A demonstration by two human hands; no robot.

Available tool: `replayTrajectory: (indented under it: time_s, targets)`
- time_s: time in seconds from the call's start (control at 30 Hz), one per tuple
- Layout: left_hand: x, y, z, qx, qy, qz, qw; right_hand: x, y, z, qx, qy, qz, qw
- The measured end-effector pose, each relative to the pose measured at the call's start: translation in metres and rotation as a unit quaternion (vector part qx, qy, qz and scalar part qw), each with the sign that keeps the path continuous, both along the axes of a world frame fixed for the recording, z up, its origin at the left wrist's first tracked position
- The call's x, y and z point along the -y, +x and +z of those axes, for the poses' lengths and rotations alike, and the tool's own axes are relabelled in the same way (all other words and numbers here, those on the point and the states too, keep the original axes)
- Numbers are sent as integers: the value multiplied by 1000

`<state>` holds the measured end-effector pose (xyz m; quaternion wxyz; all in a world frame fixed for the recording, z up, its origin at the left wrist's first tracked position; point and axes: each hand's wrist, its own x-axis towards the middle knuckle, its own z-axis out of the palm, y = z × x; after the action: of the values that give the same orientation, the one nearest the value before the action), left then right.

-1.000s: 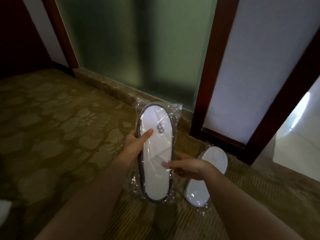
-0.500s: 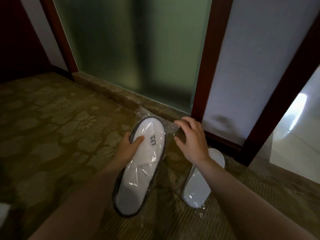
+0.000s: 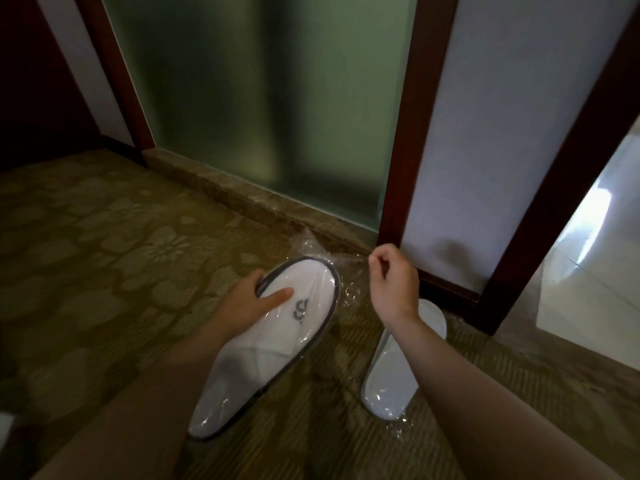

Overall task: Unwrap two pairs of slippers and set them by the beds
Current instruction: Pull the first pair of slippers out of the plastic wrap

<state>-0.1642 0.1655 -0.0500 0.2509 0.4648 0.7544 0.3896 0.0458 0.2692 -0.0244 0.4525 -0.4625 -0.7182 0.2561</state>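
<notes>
As the left hand grips wrapped slippers, the right hand pinches their wrap above patterned carpet.

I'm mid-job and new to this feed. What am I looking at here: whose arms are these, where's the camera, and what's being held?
No machine here: these are a person's bare arms, filmed by one camera on their head, looking forward and down. The left hand grips a white slipper pack, thumb on top. The right hand pinches its clear plastic wrapper beyond the toe end. A second slipper pack, also in plastic, lies on the patterned carpet under the right forearm, near a frosted glass panel.
</notes>
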Motion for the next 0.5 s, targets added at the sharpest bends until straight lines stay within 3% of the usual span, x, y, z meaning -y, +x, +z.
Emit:
replayTrajectory:
  time_s: [0.13,0.3,0.43,0.5]
  targets:
    - [-6,-1,3,-41,27,-24,999,-5,10,-16,-64,-150,-106,981]
    - [-11,3,-5,-28,-2,-70,997,-12,27,-27,-34,-261,-150,953]
    - [-2,-3,-19,-49,-52,-51,996,-7,37,-34,100,-189,-78,974]
    - [3,-5,-27,-60,-67,-47,995,-3,34,-33,117,-152,-7,981]
